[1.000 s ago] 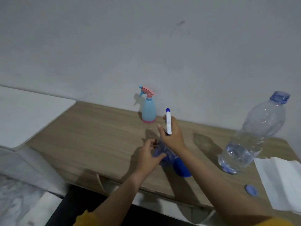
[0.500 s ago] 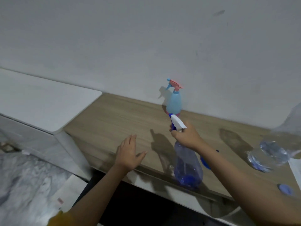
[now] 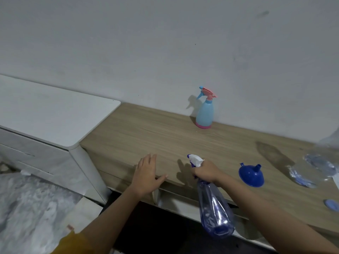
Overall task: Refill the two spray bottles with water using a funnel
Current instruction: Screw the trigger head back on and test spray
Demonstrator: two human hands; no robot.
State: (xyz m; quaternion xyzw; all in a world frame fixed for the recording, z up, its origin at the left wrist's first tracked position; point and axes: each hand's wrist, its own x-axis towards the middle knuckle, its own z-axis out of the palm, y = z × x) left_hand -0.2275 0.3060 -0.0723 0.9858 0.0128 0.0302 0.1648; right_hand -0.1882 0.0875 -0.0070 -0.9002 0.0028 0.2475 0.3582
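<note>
My right hand [image 3: 206, 171] grips the neck of a clear purple spray bottle [image 3: 214, 211] with a white trigger head. The bottle hangs in the air in front of the desk's front edge, its base toward me. My left hand [image 3: 146, 176] hovers open, fingers spread, over the front edge of the wooden desk [image 3: 156, 136]. A light blue spray bottle [image 3: 204, 111] with a pink trigger stands upright by the wall. A blue funnel [image 3: 251, 176] lies on its wide mouth on the desk, right of my right hand.
A large clear water bottle [image 3: 317, 162] lies blurred at the right edge, its blue cap [image 3: 331, 205] loose on the desk nearby. A white cabinet [image 3: 45, 116] adjoins the desk on the left. The wall runs right behind the desk.
My left hand let go of the purple bottle and opened. My right hand lifted the bottle off the desk toward me, uncovering the funnel. The view swung left.
</note>
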